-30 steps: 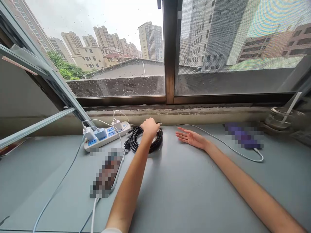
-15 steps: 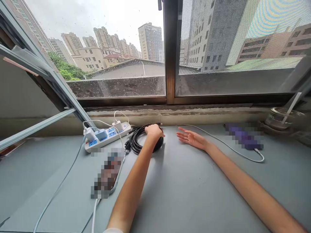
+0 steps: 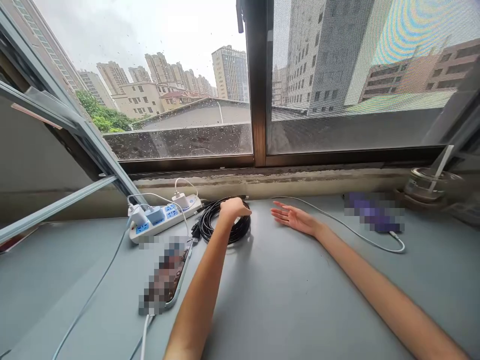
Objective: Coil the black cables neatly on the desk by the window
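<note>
**Left hand on cable coil, right hand flat**

Phone [image 3: 167,275] lies nearest on the grey desk [image 3: 281,300]. Farther on, left hand [image 3: 233,208] is curled over the black cable coil [image 3: 213,227], gripping its far edge. Right hand [image 3: 294,219] rests spread, empty, just beside. Power strip [image 3: 165,218] sits left of the coil.

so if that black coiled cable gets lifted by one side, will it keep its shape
Probably not: the black cable coil shows loose, untied loops, so they would likely sag and spread. It looks light, and the left hand rests on its far edge.
</note>
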A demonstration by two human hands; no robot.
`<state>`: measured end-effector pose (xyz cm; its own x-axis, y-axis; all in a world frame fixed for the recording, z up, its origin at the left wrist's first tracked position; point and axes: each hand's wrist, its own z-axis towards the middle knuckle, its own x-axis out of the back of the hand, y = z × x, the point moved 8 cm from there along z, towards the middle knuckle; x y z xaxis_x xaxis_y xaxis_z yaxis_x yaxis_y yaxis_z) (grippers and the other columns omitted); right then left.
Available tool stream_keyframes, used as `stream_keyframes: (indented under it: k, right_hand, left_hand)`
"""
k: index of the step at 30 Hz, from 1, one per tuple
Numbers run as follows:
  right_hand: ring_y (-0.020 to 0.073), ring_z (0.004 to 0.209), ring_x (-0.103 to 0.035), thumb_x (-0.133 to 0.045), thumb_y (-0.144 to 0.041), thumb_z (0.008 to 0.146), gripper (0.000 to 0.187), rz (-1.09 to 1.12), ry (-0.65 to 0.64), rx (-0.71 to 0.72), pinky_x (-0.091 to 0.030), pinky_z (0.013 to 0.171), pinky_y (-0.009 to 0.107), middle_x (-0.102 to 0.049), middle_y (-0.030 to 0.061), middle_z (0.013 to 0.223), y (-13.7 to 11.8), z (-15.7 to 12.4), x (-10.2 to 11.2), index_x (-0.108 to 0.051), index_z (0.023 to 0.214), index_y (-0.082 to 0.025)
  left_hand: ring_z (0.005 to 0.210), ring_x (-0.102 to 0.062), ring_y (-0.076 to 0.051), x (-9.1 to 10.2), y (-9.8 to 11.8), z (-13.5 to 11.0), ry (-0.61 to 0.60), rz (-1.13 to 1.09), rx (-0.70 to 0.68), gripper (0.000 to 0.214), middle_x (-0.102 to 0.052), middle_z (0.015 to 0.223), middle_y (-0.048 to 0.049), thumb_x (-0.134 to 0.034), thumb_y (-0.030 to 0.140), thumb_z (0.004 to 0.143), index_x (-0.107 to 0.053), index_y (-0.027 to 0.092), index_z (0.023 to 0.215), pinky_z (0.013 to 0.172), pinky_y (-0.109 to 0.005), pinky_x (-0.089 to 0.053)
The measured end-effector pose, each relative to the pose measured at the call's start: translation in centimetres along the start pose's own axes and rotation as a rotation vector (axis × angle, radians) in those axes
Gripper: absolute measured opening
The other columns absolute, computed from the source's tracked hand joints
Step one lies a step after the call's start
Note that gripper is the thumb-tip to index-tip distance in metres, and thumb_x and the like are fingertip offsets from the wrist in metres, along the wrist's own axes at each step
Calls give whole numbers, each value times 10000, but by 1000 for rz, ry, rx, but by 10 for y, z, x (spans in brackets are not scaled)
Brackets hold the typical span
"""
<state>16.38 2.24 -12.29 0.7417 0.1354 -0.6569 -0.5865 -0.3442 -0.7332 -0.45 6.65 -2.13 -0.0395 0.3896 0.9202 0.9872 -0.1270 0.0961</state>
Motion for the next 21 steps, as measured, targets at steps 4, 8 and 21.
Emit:
stream_keyframes:
  k: [4, 8, 21]
  right_hand:
    - [137, 1032, -633, -444, -166, 916, 330, 7, -2, 5, -497, 949, 299, -662, 75, 1101, 0, 1, 1, -505, 1241, -178]
    - [129, 1019, -637, -438, -162, 916, 322, 12, -2, 8, -496, 950, 296, -665, 69, 1092, 1, 4, 4, -513, 1228, -188]
    - [118, 996, -641, -449, -137, 896, 318, 6, -1, 15, -499, 942, 281, -670, 58, 1075, 1, 4, 4, -545, 1194, -199]
  left_hand:
    - [631, -696, -237, -8, -9, -3, -171, -26, 30, 320, -718, 876, -167, -567, 334, 738, -628, 94, 941, 649, -304, -511]
    - [591, -674, -197, -10, -17, 3, -239, -80, 15, 473, -711, 906, -169, -444, 532, 818, -642, 103, 838, 646, -315, -524]
    - [681, -684, -249, -20, 3, 1, -178, 50, -62, 271, -719, 851, -147, -675, 301, 622, -655, 137, 838, 612, -308, -528]
